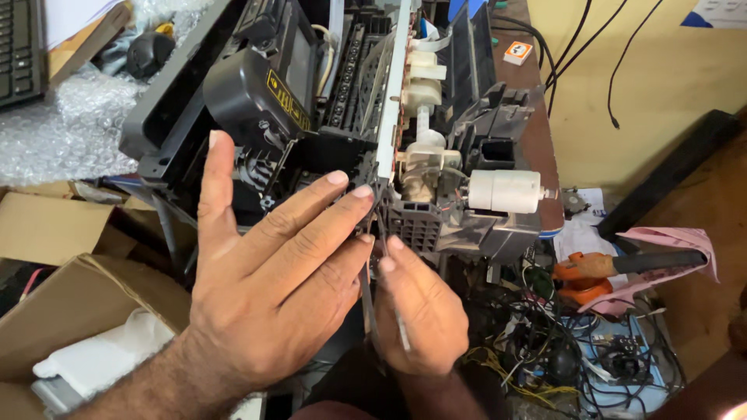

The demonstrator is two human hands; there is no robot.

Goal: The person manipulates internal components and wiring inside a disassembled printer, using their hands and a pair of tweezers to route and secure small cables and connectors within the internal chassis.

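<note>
Head view, the only one. My left hand [268, 276] is spread wide, fingers extended and fanned, the tips of the first two fingers resting against the near edge of the dismantled printer [342, 101]. It grips nothing; it only steadies. My right hand [416, 307] is nearly closed, thumb and forefinger pinched around a thin dark tool [373, 264], probably a pair of tweezers or a slim driver; I cannot tell which. Its tip points up into the black frame just below the upright metal plate [391, 93]. The printer lies opened in the middle of the scene, just far of both hands and touching my left fingertips.

Risks, as I judge them: the tool tip works close to small plastic ribs and thin wires, so a slip from too much pressure could snap a clip or nick a wire. My left hand merely rests, so the chassis could shift under a hard push.

Count: one printer chassis; one white cylindrical motor [506, 190] at its right; one orange-handled tool [591, 268] on the floor to the right; two cardboard boxes [54, 264] at near left; one sheet of bubble wrap [70, 124] at far left; a tangle of cables [560, 350] at near right, too many to count.
</note>
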